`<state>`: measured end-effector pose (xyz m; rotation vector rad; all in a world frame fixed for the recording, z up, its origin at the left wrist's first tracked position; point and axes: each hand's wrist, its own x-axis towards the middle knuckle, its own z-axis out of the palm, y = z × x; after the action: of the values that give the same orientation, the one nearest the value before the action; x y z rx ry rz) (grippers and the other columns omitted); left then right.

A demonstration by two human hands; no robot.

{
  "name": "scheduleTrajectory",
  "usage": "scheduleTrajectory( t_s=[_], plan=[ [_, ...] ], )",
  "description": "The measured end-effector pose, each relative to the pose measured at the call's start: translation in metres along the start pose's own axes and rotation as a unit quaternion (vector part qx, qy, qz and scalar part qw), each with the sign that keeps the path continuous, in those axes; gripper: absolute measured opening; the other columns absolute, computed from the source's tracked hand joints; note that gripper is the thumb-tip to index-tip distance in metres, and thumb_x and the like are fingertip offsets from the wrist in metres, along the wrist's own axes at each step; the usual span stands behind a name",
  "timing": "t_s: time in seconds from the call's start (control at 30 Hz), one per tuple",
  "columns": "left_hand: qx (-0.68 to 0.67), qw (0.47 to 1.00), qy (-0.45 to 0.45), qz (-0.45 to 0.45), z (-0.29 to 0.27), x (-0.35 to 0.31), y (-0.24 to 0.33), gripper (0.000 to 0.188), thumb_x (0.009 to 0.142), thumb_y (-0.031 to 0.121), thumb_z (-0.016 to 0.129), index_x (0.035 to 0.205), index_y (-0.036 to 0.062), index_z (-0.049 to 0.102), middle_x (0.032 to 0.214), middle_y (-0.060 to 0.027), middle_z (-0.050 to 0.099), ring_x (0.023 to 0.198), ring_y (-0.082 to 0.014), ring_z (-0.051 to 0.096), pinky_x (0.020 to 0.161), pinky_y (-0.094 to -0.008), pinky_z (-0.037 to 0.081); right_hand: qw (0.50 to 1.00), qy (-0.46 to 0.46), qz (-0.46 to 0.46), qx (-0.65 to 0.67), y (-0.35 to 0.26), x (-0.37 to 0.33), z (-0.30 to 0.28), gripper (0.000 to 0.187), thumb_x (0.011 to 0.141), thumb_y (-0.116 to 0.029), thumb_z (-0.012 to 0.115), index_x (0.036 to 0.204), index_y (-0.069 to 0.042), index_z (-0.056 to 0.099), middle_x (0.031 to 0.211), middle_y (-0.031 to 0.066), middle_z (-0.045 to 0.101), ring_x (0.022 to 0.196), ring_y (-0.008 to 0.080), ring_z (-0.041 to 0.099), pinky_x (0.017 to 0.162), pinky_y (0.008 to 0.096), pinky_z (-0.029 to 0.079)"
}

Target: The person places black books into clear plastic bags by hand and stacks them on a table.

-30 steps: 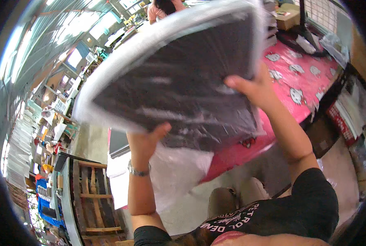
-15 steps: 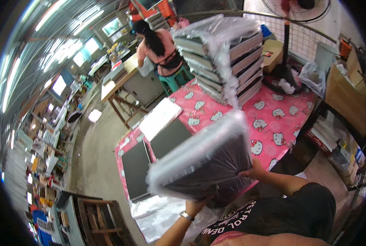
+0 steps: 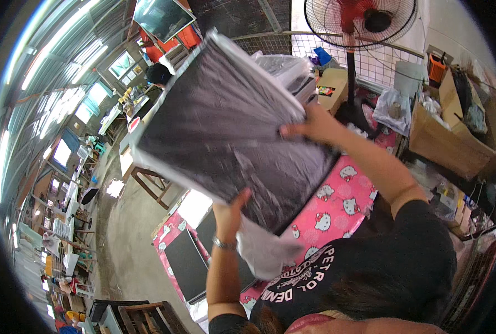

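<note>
At the lower edge, a black shirt (image 3: 364, 267) is cut off by the frame. A metal band (image 3: 224, 244) is worn on the left wrist. A black panel wrapped in clear, cloudy-edged plastic (image 3: 220, 133) is held up, tilted, above the table by both hands. Its left lower edge is gripped by the left hand (image 3: 229, 216) and its right edge by the right hand (image 3: 314, 123); each thumb is laid on the near face, while the other fingers are largely hidden behind, so how they are set cannot be told. The panel's edges are softened by blur.

Below it, a crumpled translucent sheet (image 3: 267, 250) is seen, its upper part covered. On the pink patterned tablecloth (image 3: 348, 189), a dark board (image 3: 184, 266) is laid flat; a second (image 3: 206, 228) beside it is mostly hidden by the panel and forearm.

Beyond, a plastic-covered stack (image 3: 289, 69) is largely blocked by the panel, near an open carton (image 3: 333, 92). The fan (image 3: 364, 22) is cut off at the top. Of a co-worker, only dark hair (image 3: 159, 73) is shown. The far left benches are too small to be made out.
</note>
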<state>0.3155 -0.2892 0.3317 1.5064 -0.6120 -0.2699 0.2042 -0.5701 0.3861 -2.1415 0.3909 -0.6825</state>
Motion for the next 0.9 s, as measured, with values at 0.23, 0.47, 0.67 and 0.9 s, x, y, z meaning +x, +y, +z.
scheduleTrajectory(
  t_s=[0.23, 0.47, 0.67, 0.9],
  plan=[
    [-0.143, 0.988, -0.056, -0.018, 0.075, 0.218, 0.067, 0.055, 0.077, 0.026, 0.073, 0.116, -0.0068, 0.052, 0.107, -0.0093, 0.059, 0.091, -0.0176, 0.058, 0.08, -0.0299, 0.047, 0.992, -0.022, -0.002, -0.122, 0.012, 0.23, -0.091, 0.105, 0.053, -0.083, 0.061, 0.099, 0.011, 0.063, 0.095, 0.0236, 0.062, 0.092, 0.0323, 0.061, 0.082, 0.037, 0.045],
    [-0.016, 0.987, -0.052, -0.153, 0.105, 0.331, 0.032, 0.061, 0.078, 0.042, 0.069, 0.117, -0.0018, 0.053, 0.106, -0.0094, 0.062, 0.087, -0.0207, 0.062, 0.076, -0.0325, 0.049, 0.975, -0.113, 0.076, -0.174, 0.096, 0.339, -0.092, 0.111, 0.056, -0.084, 0.057, 0.121, 0.007, 0.052, 0.123, 0.0265, 0.049, 0.115, 0.0338, 0.048, 0.097, 0.0397, 0.036],
    [-0.049, 0.976, -0.115, -0.18, 0.099, 0.326, -0.003, 0.064, 0.079, 0.045, 0.067, 0.12, -0.0021, 0.051, 0.106, -0.0082, 0.063, 0.081, -0.021, 0.063, 0.075, -0.0329, 0.05, 0.94, -0.275, 0.125, -0.161, 0.125, 0.341, -0.06, 0.105, 0.067, -0.08, 0.05, 0.14, -0.007, 0.033, 0.145, 0.0223, 0.026, 0.136, 0.0339, 0.023, 0.108, 0.042, 0.019],
    [0.319, 0.942, 0.003, -0.104, 0.026, 0.323, 0.005, 0.078, 0.08, 0.069, 0.047, 0.098, -0.0054, 0.062, 0.086, -0.0172, 0.066, 0.079, -0.0236, 0.064, 0.069, -0.0376, 0.046, 0.943, -0.243, 0.123, -0.194, 0.149, 0.355, -0.076, 0.106, 0.063, -0.087, 0.042, 0.136, -0.009, 0.042, 0.142, 0.022, 0.032, 0.131, 0.0345, 0.033, 0.103, 0.0493, 0.028]
  ],
)
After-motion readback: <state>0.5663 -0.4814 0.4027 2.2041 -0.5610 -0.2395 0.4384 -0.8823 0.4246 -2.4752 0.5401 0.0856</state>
